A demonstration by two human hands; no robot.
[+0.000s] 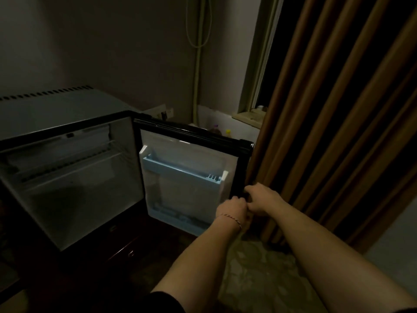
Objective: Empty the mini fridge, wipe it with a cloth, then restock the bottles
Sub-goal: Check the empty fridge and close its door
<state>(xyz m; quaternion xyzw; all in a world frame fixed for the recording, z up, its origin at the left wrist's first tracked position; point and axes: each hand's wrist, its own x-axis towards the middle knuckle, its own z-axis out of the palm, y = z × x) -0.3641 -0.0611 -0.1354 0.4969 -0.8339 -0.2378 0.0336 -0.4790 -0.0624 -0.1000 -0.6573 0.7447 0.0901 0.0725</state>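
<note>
The black mini fridge stands open, and I see no bottles on its wire shelf. Its door is swung out to the right, with a pale blue door rack that holds nothing. Both my hands are at the door's outer edge, low down. My right hand grips the black door edge with curled fingers. My left hand, a thin bracelet on its wrist, is curled at the same edge just below and to the left. Two bottle tops show behind the door. No cloth is in view.
Brown curtains hang right next to the door's edge. A window sill and a pipe are in the corner behind. The fridge sits on a dark wooden cabinet. Patterned floor lies below my arms.
</note>
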